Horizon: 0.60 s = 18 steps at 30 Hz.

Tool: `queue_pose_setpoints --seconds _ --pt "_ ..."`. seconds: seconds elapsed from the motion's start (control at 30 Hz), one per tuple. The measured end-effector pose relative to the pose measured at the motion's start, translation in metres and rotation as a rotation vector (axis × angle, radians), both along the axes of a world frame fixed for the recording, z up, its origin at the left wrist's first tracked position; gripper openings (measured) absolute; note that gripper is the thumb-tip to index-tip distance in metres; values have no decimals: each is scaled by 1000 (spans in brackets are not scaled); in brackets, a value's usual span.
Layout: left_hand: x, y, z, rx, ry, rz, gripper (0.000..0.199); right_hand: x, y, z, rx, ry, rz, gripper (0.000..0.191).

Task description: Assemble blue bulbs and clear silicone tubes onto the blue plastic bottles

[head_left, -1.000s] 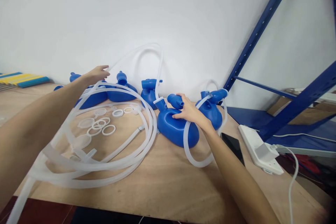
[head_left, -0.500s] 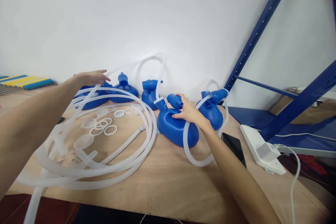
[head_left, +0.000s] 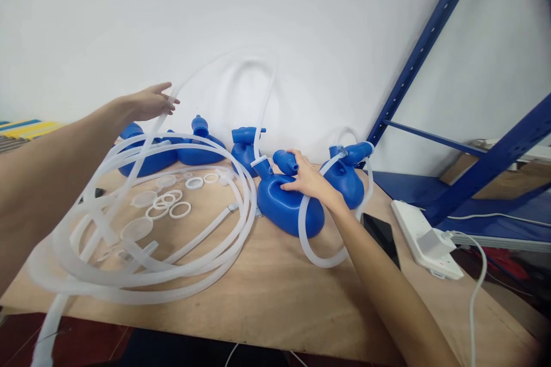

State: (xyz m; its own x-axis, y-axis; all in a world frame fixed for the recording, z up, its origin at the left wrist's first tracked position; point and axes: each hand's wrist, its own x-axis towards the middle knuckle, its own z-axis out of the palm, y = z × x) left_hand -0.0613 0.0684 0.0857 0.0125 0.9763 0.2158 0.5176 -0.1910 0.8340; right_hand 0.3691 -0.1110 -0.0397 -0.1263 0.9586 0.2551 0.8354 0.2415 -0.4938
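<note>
My left hand [head_left: 154, 102] is raised above the left of the table, holding a translucent ribbed hose [head_left: 162, 117] that runs between its fingers. From there the hose arcs along the wall and comes down at the white-rimmed neck of a blue plastic urinal bottle [head_left: 288, 206]. My right hand [head_left: 309, 176] is closed over the top of that bottle, thumb on its body and fingers beside the blue spout piece [head_left: 285, 162]. Whether the hose end sits in the neck or behind it, I cannot tell. A large hose coil [head_left: 215, 281] lies to the left.
More blue bottles stand along the wall, one at the right [head_left: 346, 186]. White rings [head_left: 179, 210] and clear caps [head_left: 136, 229] lie inside the coil. A phone [head_left: 381, 235] and power strip [head_left: 426, 241] are at the right, beside a blue metal rack [head_left: 424, 49].
My left hand has risen, lifting the hose, so its arc against the wall is higher. My right hand stays on the bottle.
</note>
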Motion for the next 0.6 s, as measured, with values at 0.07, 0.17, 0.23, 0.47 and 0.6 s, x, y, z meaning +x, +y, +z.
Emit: queue_pose_setpoints --seconds 0.07,0.17,0.23,0.47,0.6 --pt "4 -1 4 106 -116 -8 82 0 0 0 6 -7 3 99" --pt "11 -7 14 317 -111 115 57 0 0 0 24 10 32 98" --pt "16 -10 21 388 77 211 45 0 0 1 28 20 44 97" --pt "9 2 26 1 197 -10 41 -2 -2 3 13 -11 21 98" --pt "-3 4 14 65 323 -107 68 -3 -2 2 22 -3 21 98"
